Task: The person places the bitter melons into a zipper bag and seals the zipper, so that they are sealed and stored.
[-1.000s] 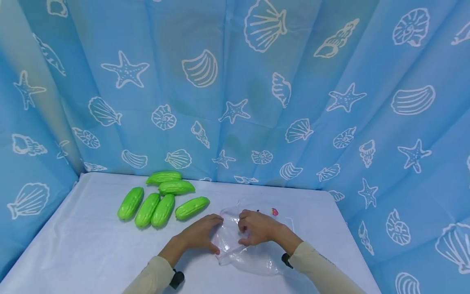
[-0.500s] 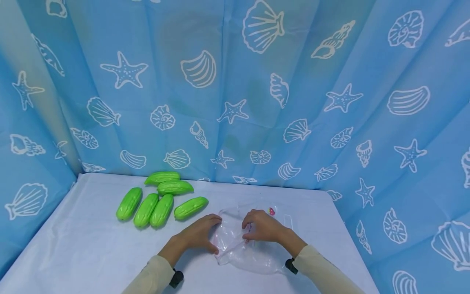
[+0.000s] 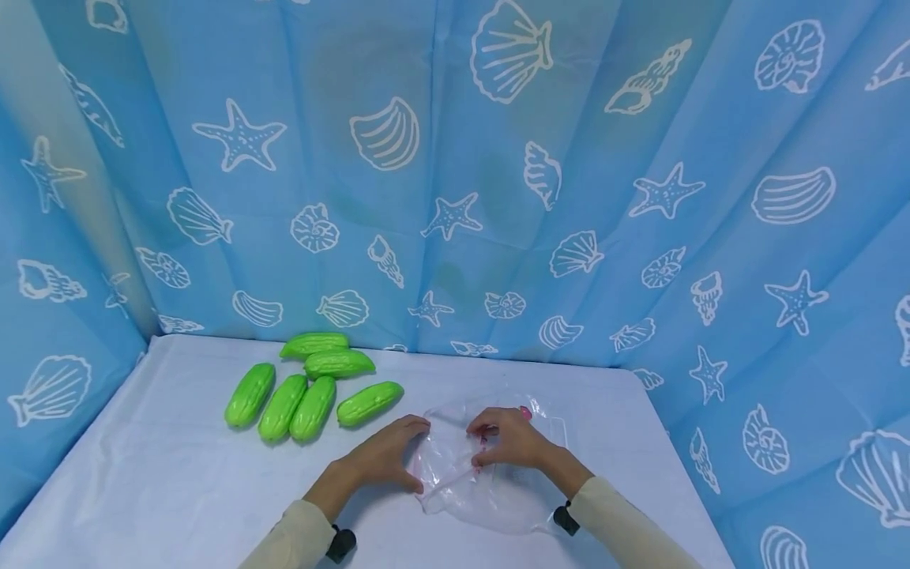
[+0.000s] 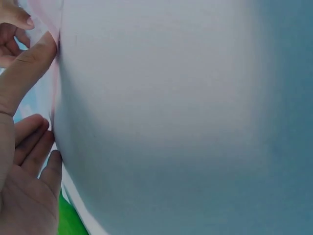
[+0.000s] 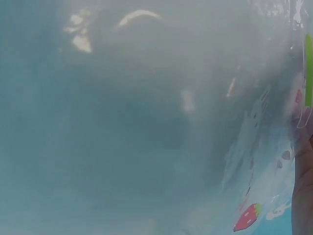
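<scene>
The left hand point(image 3: 389, 454), in the head view, spreads thumb and fingers at the left edge of the clear plastic bag point(image 3: 490, 506); the right hand point(image 3: 510, 439) curls over it, whether pinching film I cannot tell. Six green toy gourds point(image 3: 313, 408) lie left of the bag. The left wrist view has the left thumb point(image 4: 29, 68) on the bag's edge; the right wrist view, a strawberry print point(image 5: 247, 218) on its film.

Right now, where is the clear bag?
In the head view, the clear bag lies on the white table, right of the green gourds, with the left hand at its left edge and the right hand over it.
</scene>
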The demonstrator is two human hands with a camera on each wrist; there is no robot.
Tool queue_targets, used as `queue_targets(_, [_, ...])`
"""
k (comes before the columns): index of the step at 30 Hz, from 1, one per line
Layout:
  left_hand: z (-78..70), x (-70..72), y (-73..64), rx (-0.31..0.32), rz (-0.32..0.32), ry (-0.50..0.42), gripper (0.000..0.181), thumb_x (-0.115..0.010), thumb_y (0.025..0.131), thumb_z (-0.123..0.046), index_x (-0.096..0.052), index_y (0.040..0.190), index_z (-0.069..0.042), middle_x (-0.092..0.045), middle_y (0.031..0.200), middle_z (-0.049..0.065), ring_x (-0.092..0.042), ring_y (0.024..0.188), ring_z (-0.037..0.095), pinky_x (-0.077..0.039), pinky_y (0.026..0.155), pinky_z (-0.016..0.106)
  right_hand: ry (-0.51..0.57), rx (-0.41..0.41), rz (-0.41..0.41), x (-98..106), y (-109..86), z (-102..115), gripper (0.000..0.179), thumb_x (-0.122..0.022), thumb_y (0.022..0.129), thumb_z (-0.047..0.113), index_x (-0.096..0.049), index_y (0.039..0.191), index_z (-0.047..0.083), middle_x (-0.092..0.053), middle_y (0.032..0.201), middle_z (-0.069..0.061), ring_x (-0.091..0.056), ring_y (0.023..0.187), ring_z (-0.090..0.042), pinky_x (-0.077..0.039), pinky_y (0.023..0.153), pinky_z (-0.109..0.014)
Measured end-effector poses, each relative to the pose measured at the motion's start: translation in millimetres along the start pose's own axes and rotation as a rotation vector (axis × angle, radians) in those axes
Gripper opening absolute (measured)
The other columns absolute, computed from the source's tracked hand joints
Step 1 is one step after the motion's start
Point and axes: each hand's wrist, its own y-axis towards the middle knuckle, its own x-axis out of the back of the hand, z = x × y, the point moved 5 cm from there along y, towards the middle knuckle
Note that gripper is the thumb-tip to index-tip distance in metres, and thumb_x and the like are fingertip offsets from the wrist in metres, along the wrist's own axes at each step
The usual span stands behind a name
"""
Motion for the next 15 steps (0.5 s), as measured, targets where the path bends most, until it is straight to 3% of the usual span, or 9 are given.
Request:
queue_targets(7, [-4.0,7.6,-1.7,-0.028,-0.051,0.029,0.09,-0.088,0.068,-0.035,-0.046,0.14,-0.001,-0.048,0.142,0.011,-0.044,0.133,0.027,-0.035,0.111,0.041,0.025,0.007,-0.004,-0.2,0.9,-2.2,0.048,-0.087,0.07,0.039,-0.069,0.113,0.028,-0.063,0.109,0.017,-0.06,0.097,-0.004,-0.053,0.088,-0.026])
queue_targets(12, [0.2,19.7,-5.5,0.04,-0.14,0.038,0.081,-0.087,0.071,-0.033,-0.049,0.138,-0.008,-0.051,0.138,0.007,-0.047,0.13,0.026,-0.04,0.107,0.043,0.033,0.003,0.001,0.2,-0.2,-2.9,0.047,-0.088,0.07,0.036,-0.069,0.113,0.027,-0.064,0.109,0.016,-0.06,0.098,-0.005,-0.053,0.089,-0.027])
queue_targets(15, [2.2,33.4,-9.8,0.071,-0.232,0.036,0.072,-0.087,0.073,-0.028,-0.053,0.134,-0.009,-0.053,0.135,0.006,-0.051,0.126,0.025,-0.045,0.103,0.042,0.037,0.002,0.0,0.3,-1.0,-2.8,0.047,-0.088,0.071,0.035,-0.069,0.113,0.027,-0.064,0.109,0.016,-0.06,0.098,-0.005,-0.053,0.089,-0.027])
